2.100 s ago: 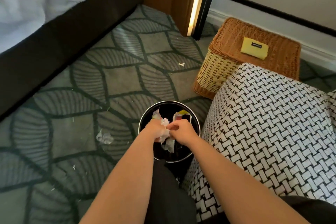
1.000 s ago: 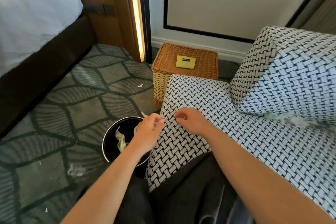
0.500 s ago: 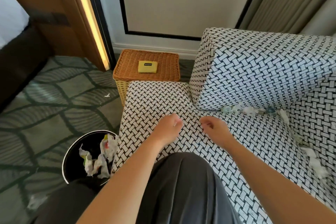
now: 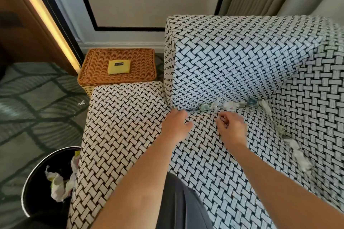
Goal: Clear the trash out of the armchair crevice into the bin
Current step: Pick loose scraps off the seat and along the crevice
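1. Trash, in the form of a ragged line of crumpled white and greenish paper scraps (image 4: pixel 226 105), sits wedged in the crevice where the black-and-white basket-weave armchair seat (image 4: pixel 130 126) meets the upright cushion. It lies just beyond the fingertips of both hands, on the side away from the person.
2. The line's long axis runs left to right along the crevice, across the way the fingers point, so a short forward reach should meet it side-on.
3. The right hand (image 4: pixel 231 129) is the nearer. Its fingers (image 4: pixel 220 118) stop just short of the line's middle, loosely bent toward the thumb, with nothing between them.
4. The left hand (image 4: pixel 176 124) is near the line's left end. Its fingers (image 4: pixel 181 114) are loosely curled and empty; whether they touch the fabric cannot be told.
5. A second run of white scraps (image 4: pixel 296 152) lies well to the right of the right fingers, following the other crevice back toward the person.
6. The round black bin (image 4: pixel 24 191), already holding crumpled paper, stands on the floor well behind and left of the left fingers.
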A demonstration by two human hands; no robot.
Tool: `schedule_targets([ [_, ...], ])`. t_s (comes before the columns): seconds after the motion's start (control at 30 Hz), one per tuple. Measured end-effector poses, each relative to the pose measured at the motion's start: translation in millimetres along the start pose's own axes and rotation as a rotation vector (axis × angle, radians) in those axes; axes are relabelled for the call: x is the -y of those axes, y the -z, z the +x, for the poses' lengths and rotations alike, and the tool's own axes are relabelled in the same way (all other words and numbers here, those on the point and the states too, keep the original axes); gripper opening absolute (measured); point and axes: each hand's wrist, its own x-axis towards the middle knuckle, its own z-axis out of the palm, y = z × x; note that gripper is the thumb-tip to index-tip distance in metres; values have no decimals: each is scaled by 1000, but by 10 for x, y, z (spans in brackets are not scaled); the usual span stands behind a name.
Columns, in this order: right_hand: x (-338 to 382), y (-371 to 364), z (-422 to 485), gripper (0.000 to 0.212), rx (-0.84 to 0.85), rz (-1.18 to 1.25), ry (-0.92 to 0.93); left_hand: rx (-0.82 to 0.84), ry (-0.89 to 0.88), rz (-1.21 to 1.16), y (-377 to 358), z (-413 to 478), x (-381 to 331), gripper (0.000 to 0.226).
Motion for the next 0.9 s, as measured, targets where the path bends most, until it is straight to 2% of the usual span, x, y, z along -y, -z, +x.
schedule_targets([
  [0.07,-89,23,70,25,-31,16,-25,-8,0,39,-104,136,-101,44],
  [0.17,-42,20,109,34,-46,-7,-9,-106,-5,13,-250,242,-182,47],
  [0.33,-51,-15,278,44,-56,-56,-1,-278,26,64,-472,382,-288,31],
  [0.5,-67,-76,384,39,-56,-92,53,-402,108,140,-606,414,-396,29],
  [0.7,-46,-157,513,26,29,-191,41,-475,158,153,-655,480,-473,32],
  [0.9,-12,-207,519,19,-12,-170,50,-557,169,2,-672,488,-465,9],
])
